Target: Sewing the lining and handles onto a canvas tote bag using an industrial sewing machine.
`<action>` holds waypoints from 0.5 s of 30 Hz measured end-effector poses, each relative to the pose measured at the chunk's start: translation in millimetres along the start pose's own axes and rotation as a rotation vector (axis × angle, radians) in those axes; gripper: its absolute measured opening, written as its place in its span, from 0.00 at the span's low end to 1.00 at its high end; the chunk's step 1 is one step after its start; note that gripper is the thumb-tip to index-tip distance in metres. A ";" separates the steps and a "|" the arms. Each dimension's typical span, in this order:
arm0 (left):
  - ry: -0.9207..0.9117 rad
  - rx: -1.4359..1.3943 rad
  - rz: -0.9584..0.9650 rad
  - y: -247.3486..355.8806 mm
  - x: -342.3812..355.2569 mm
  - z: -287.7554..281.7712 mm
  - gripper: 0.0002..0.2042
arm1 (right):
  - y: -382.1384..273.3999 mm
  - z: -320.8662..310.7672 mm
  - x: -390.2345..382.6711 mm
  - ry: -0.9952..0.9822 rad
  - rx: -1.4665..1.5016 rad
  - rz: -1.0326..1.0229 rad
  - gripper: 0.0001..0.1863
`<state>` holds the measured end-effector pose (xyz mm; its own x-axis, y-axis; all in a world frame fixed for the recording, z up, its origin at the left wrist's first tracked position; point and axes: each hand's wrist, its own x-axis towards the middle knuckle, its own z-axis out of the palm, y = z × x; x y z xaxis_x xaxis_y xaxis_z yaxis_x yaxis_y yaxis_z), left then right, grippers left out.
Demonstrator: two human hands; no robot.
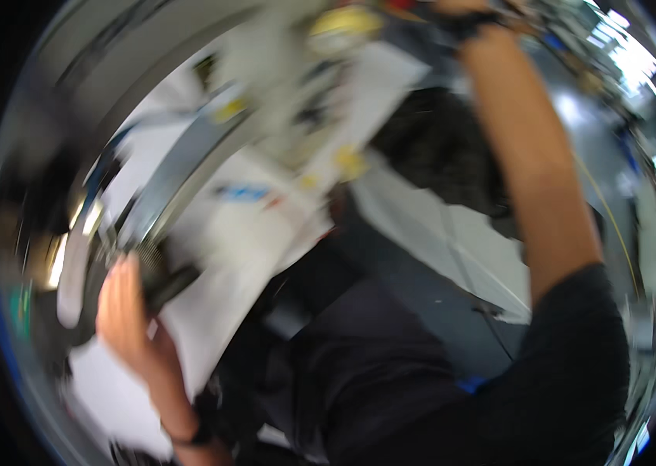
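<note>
Motion blurs the view. My left hand (122,311) lies at the needle area of a sewing machine (177,163), fingers stretched out together, beside or on a small dark piece (177,283) that I cannot make out, over the white worktop (227,311). My right arm reaches up to the top edge, where my right hand (460,12) is smeared and partly cut off; what it holds, if anything, I cannot tell. Near it are a yellow round object (343,31) and something red.
A heap of dark cloth (437,140) lies inside my right arm on a pale surface. Blurred blue items (242,192) and small yellow pieces (350,161) rest on the worktop. A yellow cable (615,225) and a dark cord run over the grey area at the right.
</note>
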<state>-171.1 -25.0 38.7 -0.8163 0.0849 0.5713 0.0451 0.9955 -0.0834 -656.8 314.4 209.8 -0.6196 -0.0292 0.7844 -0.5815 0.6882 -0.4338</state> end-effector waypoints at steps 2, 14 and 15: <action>0.020 0.065 0.000 0.0 0.3 3.5 0.34 | -21.5 -1.8 31.8 -0.145 -0.073 0.113 0.30; 0.009 0.244 -0.093 30.2 -2.3 -7.7 0.40 | 7.6 31.5 -49.0 0.420 0.523 0.013 0.21; -0.097 0.300 -0.213 42.2 -4.1 -11.9 0.37 | 17.5 25.3 -44.9 0.332 0.537 0.000 0.22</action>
<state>-159.0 17.2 42.5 -0.8406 -0.1417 0.5228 -0.2905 0.9325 -0.2144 -652.5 309.4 155.9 -0.4733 0.2565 0.8427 -0.8185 0.2255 -0.5284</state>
